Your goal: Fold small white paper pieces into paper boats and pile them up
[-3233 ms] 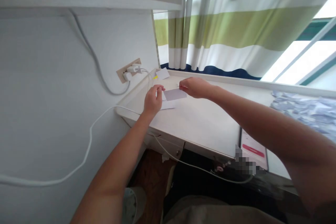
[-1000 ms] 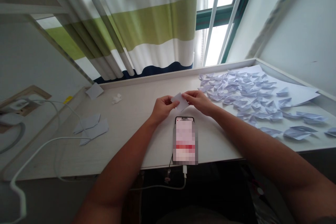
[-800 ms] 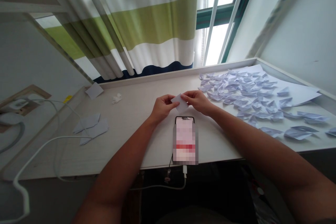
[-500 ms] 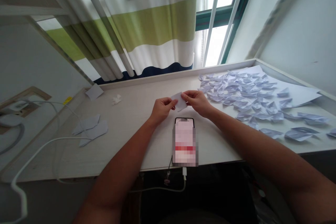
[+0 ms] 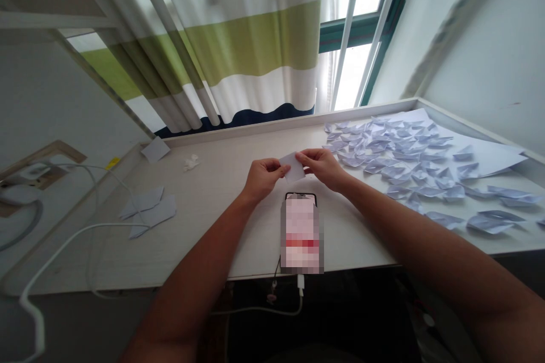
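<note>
A small white piece of paper [image 5: 293, 168] is held above the desk, just beyond the phone. My left hand [image 5: 264, 176] pinches its left side between thumb and fingers. On its upper right edge my right hand [image 5: 322, 167] has a similar pinch. Whether the paper is folded into layers, I cannot tell. Many small folded paper boats [image 5: 392, 150] lie spread over the right side of the desk, several of them on larger white sheets [image 5: 496, 156].
The phone [image 5: 301, 232], its screen blurred out, lies at the desk's front edge with a charging cable [image 5: 300, 286] plugged in. Paper pieces [image 5: 159, 214], a square paper [image 5: 155, 150] and a crumpled tissue [image 5: 191, 163] lie left. A white cable [image 5: 80, 232] crosses the left side. Curtains [image 5: 255, 51] hang behind.
The paper between my hands has tilted slightly and shows more of its flat face. Both hands keep their pinch. The whole view has shifted a little.
</note>
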Demonstrator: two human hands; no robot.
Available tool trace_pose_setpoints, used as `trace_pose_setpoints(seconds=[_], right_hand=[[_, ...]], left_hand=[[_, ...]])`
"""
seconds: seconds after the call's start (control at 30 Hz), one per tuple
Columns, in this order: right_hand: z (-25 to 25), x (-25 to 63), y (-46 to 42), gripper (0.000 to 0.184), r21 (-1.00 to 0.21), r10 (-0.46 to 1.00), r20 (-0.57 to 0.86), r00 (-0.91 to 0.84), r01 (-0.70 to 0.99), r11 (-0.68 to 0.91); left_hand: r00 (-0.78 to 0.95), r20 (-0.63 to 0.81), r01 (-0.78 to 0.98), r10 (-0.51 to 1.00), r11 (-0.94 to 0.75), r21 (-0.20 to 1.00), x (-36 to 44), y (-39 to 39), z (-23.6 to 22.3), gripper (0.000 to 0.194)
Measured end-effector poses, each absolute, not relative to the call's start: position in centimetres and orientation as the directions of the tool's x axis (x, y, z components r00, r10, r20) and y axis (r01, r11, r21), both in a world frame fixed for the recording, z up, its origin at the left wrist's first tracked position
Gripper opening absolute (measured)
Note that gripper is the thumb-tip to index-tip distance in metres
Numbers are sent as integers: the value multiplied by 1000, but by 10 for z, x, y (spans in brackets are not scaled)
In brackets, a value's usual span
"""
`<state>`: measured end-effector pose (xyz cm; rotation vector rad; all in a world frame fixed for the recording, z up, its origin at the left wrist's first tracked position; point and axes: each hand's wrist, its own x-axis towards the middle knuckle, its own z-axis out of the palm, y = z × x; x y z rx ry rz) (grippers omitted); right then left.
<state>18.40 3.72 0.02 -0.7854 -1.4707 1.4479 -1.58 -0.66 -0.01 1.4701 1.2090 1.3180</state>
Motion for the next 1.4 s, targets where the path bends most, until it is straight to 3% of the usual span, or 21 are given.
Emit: trace_pose_setpoints(seconds=[0.37,0.57,0.73,0.9,1.07,1.13,1.23,1.3,1.4], right_hand=[[1,180,37,60,-956,900,278,-335,-183,227],[0,180,33,66,-968,837,190,-512,44,247],[1,177,26,62,-932,877,248,-411,145,331],[0,177,25,68,-935,841,199,-503,159,316],[-2,176,25,65,-849,853,275,-443,304,432],[-4,174,25,64,-883,861,265,-435,250,398],[-6,172,26,58,-960,861,256,-440,-9,281],[-5,172,26,55,-964,870,261,-419,-164,210],[0,176,25,47,-958,879,221,-423,-264,114]], left_hand=[[-2,219,80,976,-218,973,-12,-7,3,33],[-70,252,37,965,-250,967,-15,-7,3,32],[-17,217,30,976,-216,976,-13,-8,3,40],[-13,206,30,979,-205,978,-12,-9,4,43],[-42,188,-10,981,-188,982,-10,-7,3,43],[-57,203,-1,978,-203,979,-10,-6,3,40],[-51,211,-26,976,-212,977,-10,-6,2,37],[-41,187,-72,981,-190,979,-10,-6,4,38],[-20,142,-182,990,-143,973,-10,-8,7,31]])
